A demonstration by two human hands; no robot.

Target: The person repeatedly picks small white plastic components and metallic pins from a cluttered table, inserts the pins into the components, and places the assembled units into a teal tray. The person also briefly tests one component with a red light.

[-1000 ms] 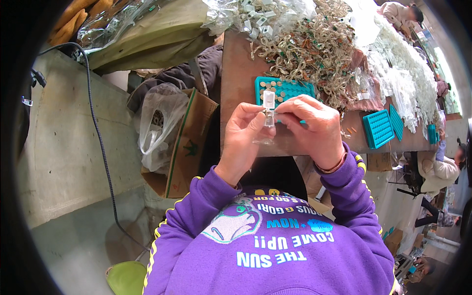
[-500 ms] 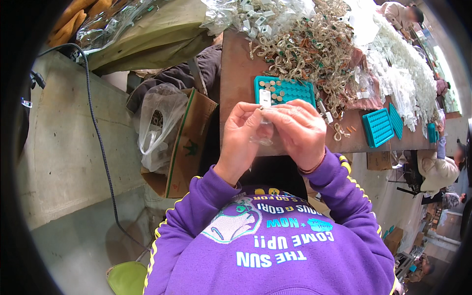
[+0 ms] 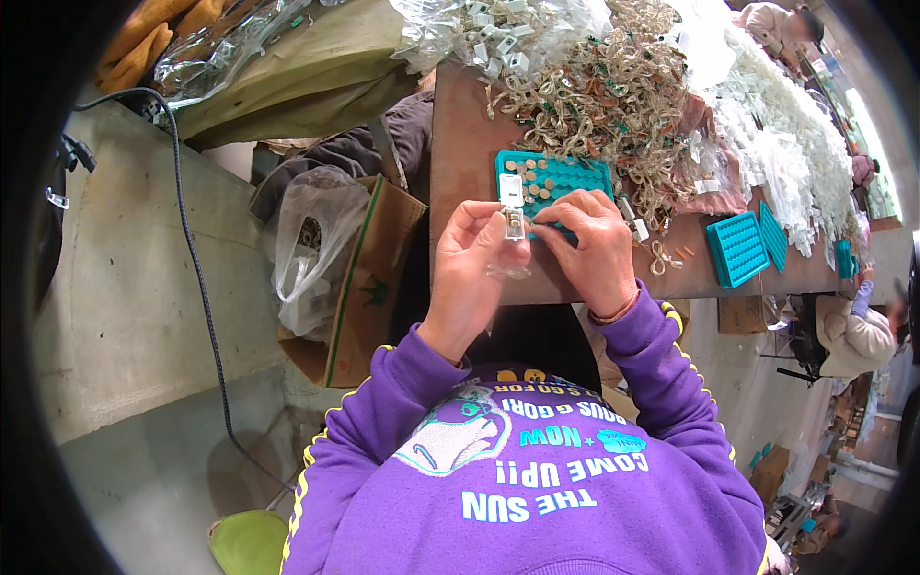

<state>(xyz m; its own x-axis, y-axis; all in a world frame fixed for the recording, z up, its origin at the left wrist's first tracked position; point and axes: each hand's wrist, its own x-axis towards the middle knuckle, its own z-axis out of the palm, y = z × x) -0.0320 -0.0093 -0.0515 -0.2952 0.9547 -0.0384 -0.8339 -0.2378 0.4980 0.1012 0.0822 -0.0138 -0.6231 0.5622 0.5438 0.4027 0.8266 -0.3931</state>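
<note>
A small white hinged box [image 3: 515,223], its lid standing up, is pinched in my left hand [image 3: 468,273]. Something brownish sits inside it, too small to make out. My right hand [image 3: 596,251] is just right of the box, thumb and fingertips pressed together; what they hold, if anything, is hidden. A bit of clear plastic [image 3: 508,272] hangs below the left fingers. Behind both hands lies a teal compartment tray [image 3: 586,175], with several round coin-like discs [image 3: 543,183] at its left side.
Beyond the tray is a heap of tangled cords [image 3: 604,91], with white boxes [image 3: 498,43] to its left and clear plastic pieces [image 3: 786,144] to its right. Another teal tray [image 3: 738,251] lies at right. A cardboard box [image 3: 359,287] with a plastic bag [image 3: 311,249] stands left of the table.
My right hand has drawn back to the right from the small box. The box, largely covered by fingers before, now shows its open inside. My left hand has hardly moved.
</note>
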